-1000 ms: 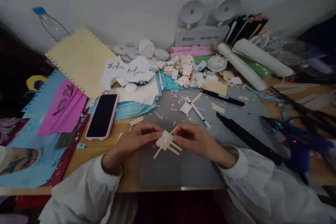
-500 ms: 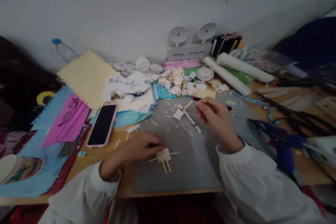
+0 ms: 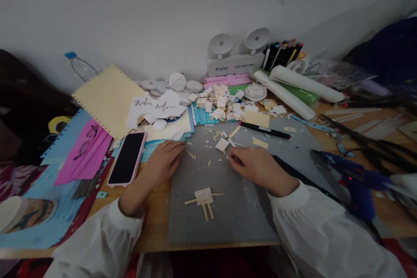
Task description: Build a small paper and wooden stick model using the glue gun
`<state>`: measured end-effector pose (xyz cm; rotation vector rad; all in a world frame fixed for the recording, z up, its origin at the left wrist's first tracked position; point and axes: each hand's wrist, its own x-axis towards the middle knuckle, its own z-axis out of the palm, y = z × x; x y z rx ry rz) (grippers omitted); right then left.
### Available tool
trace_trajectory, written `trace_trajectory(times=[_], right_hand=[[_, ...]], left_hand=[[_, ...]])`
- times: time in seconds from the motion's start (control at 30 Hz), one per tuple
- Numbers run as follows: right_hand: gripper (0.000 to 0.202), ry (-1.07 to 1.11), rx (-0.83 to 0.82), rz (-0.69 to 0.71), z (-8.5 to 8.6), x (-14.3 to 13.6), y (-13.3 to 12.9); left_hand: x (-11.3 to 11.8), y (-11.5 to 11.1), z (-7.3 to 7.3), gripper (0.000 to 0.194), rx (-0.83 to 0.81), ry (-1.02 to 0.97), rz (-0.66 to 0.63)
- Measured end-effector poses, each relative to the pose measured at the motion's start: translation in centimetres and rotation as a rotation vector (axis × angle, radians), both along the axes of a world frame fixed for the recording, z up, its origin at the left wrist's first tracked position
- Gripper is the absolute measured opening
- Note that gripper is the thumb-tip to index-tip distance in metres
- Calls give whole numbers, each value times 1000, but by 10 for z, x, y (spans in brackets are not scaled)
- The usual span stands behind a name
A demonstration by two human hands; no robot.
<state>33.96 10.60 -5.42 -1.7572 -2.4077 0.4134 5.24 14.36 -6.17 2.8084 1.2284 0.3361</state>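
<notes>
My right hand [image 3: 252,165] is closed at a slim white pen [image 3: 231,141], covering most of it; only its far end shows. Beside the pen tip lies a small white square [image 3: 222,144]. My left hand [image 3: 165,160] rests with curled fingers at the left edge of the grey cutting mat [image 3: 228,208], just right of the phone. Its fingertips hide whatever lies under them. Nearer me on the mat, a small stick figure [image 3: 203,196] lies untouched, a pale rectangle with thin wooden strips as arms and legs.
A pile of small pale squares [image 3: 221,102] sits behind the mat. A dark marker [image 3: 265,130] lies across its far part. The phone [image 3: 127,158] and a paper cup [image 3: 28,213] are left; a blue glue gun [image 3: 355,178] with cables lies right.
My left hand has left the stick figure and moved away from me, over the spot where a small white piece lay. My right hand has come down onto the white pen.
</notes>
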Motion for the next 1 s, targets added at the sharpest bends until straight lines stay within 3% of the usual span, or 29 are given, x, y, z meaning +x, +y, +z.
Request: trace_trajectory(times=[0.37, 0.73, 1.0], right_hand=[[18, -173, -38, 2, 3, 0, -1], [27, -263, -21, -199, 6, 8, 6], [10, -185, -55, 35, 8, 5, -6]], left_hand=[[2, 16, -4, 26, 150, 71, 108], [18, 10, -1, 25, 84, -38, -37], [24, -4, 7, 24, 1, -229, -57]])
